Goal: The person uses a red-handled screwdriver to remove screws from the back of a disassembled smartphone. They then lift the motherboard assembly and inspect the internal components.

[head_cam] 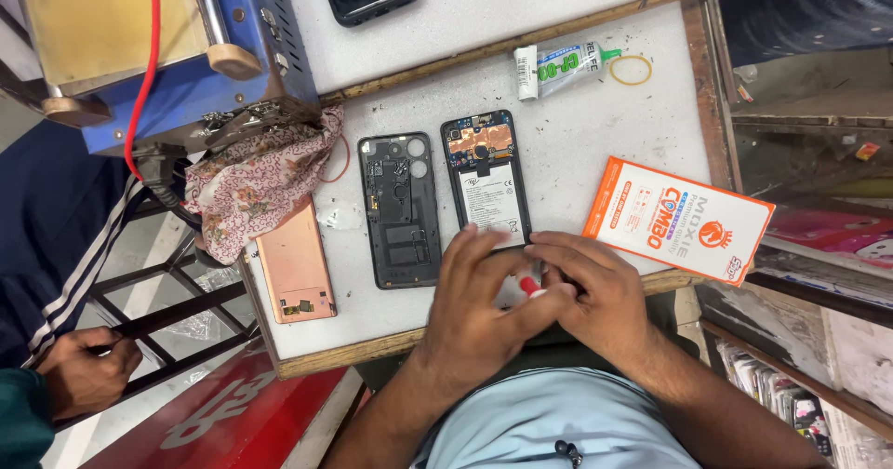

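I start at my two hands, which meet at the near edge of the table (577, 134). My left hand (484, 306) and my right hand (595, 292) fold together around a small tool with a red tip (531, 287); the left thumb presses against that tip and the right fingers curl over it from the other side. So the grip is narrow, closed on this little red-tipped thing (what sort of tool it is I cannot tell, most of it is hidden between my fingers).

Just beyond my fingertips lies the opened phone (486, 179), its back off, battery and copper-coloured shield showing. Its long axis runs straight away from me, and its near end is touching, or all but touching, my left fingertips. The left hand is the nearer one; the right sits a little to the side of the phone's lower corner.

Left of the phone, parallel to it, lies the black back cover (400, 210), and further left a pink panel (296, 266) beside a patterned cloth (256, 190). To the right lies an orange box (677, 220), tilted. At the far side I see a glue tube (560, 65) and a rubber band (631, 70).
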